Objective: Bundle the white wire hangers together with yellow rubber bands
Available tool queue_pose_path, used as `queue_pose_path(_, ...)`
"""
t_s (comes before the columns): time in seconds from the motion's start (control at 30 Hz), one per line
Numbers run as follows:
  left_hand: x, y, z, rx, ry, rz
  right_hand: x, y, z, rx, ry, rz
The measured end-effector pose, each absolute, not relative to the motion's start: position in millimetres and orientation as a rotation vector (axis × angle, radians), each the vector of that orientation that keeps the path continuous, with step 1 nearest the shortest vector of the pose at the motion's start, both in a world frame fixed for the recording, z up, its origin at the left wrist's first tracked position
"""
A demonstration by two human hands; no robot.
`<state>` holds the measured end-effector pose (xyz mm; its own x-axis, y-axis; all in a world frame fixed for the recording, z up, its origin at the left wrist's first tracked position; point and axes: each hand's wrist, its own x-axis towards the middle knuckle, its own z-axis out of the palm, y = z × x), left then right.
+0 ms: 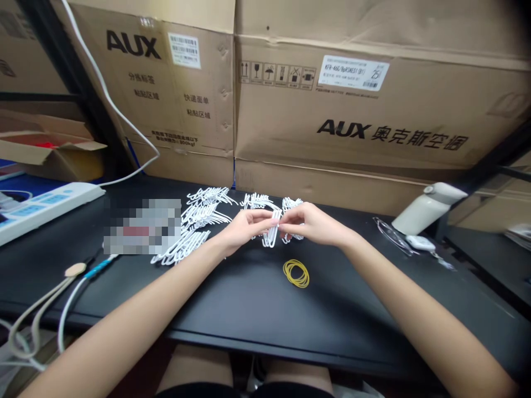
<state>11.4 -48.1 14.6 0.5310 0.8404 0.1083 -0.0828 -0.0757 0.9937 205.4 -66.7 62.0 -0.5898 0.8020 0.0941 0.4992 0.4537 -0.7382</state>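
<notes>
Between my two hands is a small bundle of white hooks (270, 236), their curved ends pointing down, held just above the black table. My left hand (244, 228) pinches the bundle from the left with thumb and fingers. On its other side, the closed fingers of my right hand (312, 222) grip it too. Behind my hands lie more white hooks (256, 199), partly hidden by them. Several piles of white hooks (201, 215) are spread to the left of my left hand. Nearer to me on the table lies a loose ring of yellow rubber bands (296, 274).
Large cardboard boxes (274, 132) stand along the back of the black table (240, 304). At right are a white bottle (427, 209), glasses (392, 236) and a small white case (420, 243). A power strip (53, 207), cables and a blurred-out object (143, 226) lie at left.
</notes>
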Motion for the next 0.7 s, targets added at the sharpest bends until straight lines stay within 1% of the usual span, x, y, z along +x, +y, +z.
queue_pose_path(0.2,10.9,-48.5,16.1,1.439,0.698,0.835,202.8,-68.3,62.8,-1.061,-2.323,0.862)
queue_pose_path(0.53,11.3,-50.6,17.9,1.463,0.648,0.893,198.3,-68.8,60.8,-1.0,-2.342,0.775)
queue_pose_path(0.7,8.4,-48.1,23.2,1.429,0.675,1.007,198.2,-67.8,59.8,-0.932,-2.238,0.774)
